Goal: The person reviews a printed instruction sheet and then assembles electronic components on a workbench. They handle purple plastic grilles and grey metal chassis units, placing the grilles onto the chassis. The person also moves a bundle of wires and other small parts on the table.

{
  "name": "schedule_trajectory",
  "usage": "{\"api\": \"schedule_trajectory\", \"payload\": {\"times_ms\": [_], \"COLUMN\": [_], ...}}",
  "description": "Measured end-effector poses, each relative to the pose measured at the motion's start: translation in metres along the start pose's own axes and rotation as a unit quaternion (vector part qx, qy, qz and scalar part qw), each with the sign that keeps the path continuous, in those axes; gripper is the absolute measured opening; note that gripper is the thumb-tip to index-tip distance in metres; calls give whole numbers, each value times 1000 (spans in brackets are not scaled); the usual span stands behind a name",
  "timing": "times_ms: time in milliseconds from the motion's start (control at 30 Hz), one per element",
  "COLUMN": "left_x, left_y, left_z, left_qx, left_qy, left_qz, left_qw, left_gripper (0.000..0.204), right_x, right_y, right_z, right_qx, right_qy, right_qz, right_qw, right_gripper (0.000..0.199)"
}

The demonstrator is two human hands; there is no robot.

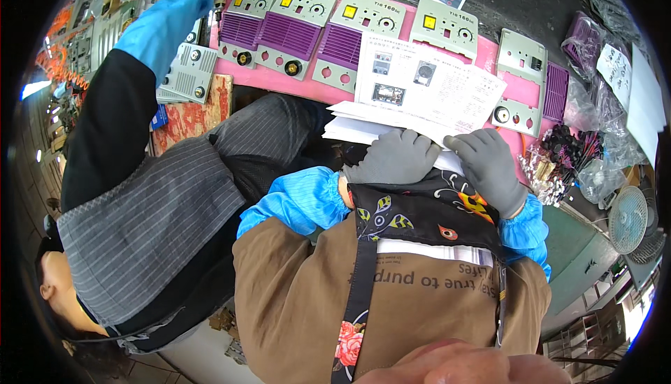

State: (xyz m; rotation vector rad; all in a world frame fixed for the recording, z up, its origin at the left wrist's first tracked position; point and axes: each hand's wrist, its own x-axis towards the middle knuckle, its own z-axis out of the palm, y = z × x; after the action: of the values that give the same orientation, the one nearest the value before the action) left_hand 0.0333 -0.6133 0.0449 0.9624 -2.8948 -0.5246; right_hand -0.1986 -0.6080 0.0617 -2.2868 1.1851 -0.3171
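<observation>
Grey-gloved, gripped diagram sheets (433, 90) at six o'clock with left hand (395, 159) and right hand (486, 166) close together; needed even, crease-free holding.

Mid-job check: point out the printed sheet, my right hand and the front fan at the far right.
Printed sheet (426, 86), head view: middle of its printed face.
Right hand (489, 166), head view: back of the grey glove.
Front fan (627, 220), head view: middle of its round guard.

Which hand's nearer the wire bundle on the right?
Right. The right hand is a little left of the wire bundle; the left hand is farther left, at the lower edge of the papers.
</observation>
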Motion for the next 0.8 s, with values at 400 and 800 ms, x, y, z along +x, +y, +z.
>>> {"api": "schedule_trajectory", "payload": {"times_ms": [400,800], "left_x": [2,3], "left_y": [-3,-3], "left_z": [2,1], "left_qx": [1,2], "left_qy": [-12,-4], "left_qz": [5,8], "left_qw": [1000,1000], "left_gripper": [31,30], "right_x": [-1,0], "right_y": [1,1], "right_z": [2,1], "right_qx": [-4,-3], "right_qy": [5,-3], "right_qz": [9,11], "right_qw": [1000,1000], "right_gripper": [39,39]}}
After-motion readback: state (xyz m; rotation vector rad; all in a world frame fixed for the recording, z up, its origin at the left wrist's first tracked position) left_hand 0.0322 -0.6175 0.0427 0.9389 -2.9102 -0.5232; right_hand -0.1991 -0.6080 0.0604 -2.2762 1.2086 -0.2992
